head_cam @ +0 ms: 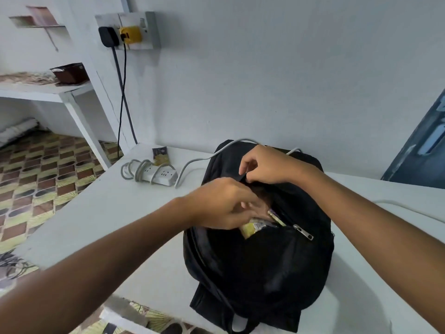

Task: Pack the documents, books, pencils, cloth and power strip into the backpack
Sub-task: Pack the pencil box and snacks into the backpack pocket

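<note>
Backpack point(260, 256) is lying on the white table point(96, 213); the right hand point(267, 165) is pinching its opening rim at 12 o'clock, and the left hand point(221, 206) is pushing a yellowish item point(250, 229) inside, fingers curled on it. At 10 o'clock the power strip point(159, 175) is waiting, its cable looped. If the rim is slipping, I judge the item may be catching on the zipper point(304, 232).

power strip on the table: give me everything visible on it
The power strip is a white plastic bar with sockets along its top, lying flat on the white table, left of the black backpack and apart from it. Its grey-white cable is looped loosely around the body, with coils spilling off its left end; one run trails right toward the backpack. A small yellow-and-dark packet lies just behind it. Neither hand touches it; not yet packed.
</note>
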Demonstrator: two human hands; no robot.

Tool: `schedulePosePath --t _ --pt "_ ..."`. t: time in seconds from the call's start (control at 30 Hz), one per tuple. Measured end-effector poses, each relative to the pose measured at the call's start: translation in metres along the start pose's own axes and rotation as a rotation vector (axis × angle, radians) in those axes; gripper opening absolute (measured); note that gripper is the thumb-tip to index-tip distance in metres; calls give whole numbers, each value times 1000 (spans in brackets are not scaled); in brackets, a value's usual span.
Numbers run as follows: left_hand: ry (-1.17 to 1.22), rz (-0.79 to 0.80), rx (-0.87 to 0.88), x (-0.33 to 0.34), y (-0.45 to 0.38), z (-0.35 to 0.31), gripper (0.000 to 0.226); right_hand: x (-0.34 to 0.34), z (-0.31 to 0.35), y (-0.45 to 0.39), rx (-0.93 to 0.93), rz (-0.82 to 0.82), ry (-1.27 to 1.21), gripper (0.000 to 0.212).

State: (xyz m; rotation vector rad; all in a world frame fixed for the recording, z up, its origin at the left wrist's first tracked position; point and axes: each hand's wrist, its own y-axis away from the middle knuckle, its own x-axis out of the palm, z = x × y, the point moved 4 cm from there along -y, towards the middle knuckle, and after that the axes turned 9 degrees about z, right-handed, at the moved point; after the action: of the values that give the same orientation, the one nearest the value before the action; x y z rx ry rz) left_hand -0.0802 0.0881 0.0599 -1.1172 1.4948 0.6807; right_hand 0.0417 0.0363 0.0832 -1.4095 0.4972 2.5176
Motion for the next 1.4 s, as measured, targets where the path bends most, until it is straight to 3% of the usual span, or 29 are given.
schedulePosePath --t 0.2,0.3,0.4,0.57,0.73,0.93,1.2,1.3,1.4 --pt "106 -417 -473 -44 58 72 15 12 4 -19 29 124 132 12" --pt "150 -527 -769 -42 96 124 10 16 9 -27 55 166 223 9" --pt "157 -552 -919 -37 122 173 10 17 11 -31 85 191 290 15" --pt "107 -410 -1040 -33 124 254 16 19 17 -40 145 156 330 23" --pt "79 -167 -1067 -20 112 327 27 20 15 -42 202 97 313 19" --pt "65 100 -1122 2 110 363 42 29 13 -38 170 -35 330 15" --pt "-52 230 -1109 16 104 392 24 56 -1 -27 -32 -270 426 29" --pt "-112 222 -1092 17 98 394 42 62 -6 -24 -67 -282 444 29" --pt "-156 236 -1084 17 95 396 40 65 -6 -21 -80 -287 470 29"
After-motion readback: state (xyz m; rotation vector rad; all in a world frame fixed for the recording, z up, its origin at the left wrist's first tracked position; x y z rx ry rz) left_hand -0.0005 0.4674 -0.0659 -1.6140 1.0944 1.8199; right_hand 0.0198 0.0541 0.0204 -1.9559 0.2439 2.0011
